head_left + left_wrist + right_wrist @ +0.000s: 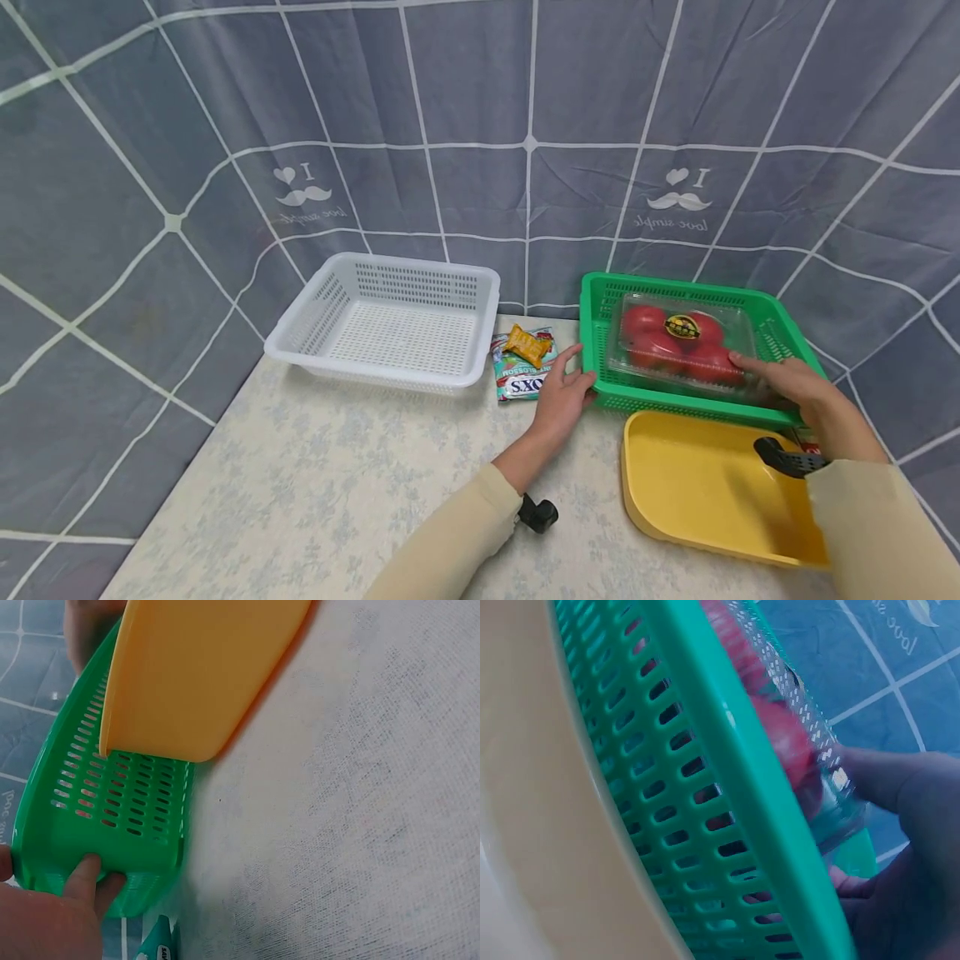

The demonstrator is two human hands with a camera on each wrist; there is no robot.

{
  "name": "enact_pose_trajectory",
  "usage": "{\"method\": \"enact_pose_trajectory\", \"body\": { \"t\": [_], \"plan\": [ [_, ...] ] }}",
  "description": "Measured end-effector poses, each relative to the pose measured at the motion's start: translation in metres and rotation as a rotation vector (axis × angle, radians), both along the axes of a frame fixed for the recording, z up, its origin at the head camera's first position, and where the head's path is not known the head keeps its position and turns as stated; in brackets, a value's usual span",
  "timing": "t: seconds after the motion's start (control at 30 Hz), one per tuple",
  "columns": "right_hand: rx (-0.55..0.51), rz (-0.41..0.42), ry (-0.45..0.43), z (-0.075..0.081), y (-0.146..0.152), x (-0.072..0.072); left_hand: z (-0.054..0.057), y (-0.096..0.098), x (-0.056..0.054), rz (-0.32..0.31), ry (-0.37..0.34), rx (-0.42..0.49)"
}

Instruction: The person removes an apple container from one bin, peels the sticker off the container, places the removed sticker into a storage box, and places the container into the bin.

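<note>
Both hands are at work on the right side of the table. Its thumb on one face and its fingers round the other, the right hand (798, 383) grasps the near right corner of a clear box (682, 342) of red tomatoes. Well to its left, the left hand (558, 396) grips the left end of a green basket (675, 401), fingers bent against the rim and outer wall.

Behind everything hangs a grey-blue curtain (480, 192) with white lines forming large squares. Below it spreads a pale, flower-patterned tabletop (337, 467). On that, the green basket stands near the curtain, slotted along its sides, with the clear box inside it and rising above the near rim; whether the box touches the basket floor cannot be told. Well apart on the left is a white basket (378, 375), its inside in plain view. Just in front of the green basket sits a yellow bin (712, 492), partly covered by the right sleeve (885, 525). Between the two baskets, beside the left hand, lies a teal bag (517, 383), its lettering upside down. Smaller again, an orange packet (527, 344) rests on the bag, and a black and yellow sticker (682, 326) marks the box.
</note>
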State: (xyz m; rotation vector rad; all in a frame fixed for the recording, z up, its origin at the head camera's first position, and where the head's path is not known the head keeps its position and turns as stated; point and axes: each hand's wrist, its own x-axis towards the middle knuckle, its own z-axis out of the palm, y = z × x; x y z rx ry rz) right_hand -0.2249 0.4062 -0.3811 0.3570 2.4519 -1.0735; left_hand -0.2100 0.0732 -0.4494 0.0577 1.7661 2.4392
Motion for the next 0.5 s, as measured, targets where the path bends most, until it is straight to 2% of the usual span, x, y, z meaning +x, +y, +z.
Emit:
{"method": "enact_pose_trajectory", "body": {
  "t": [0.3, 0.5],
  "plan": [
    [-0.166, -0.072, 0.035, 0.0041, -0.0049, 0.0042, -0.0017, 0.0003, 0.0001, 0.008, -0.008, -0.006],
    [-0.233, -0.091, 0.082, 0.0034, -0.0084, 0.0038, -0.0013, -0.0005, 0.0, 0.01, -0.015, 0.019]
  ]
}}
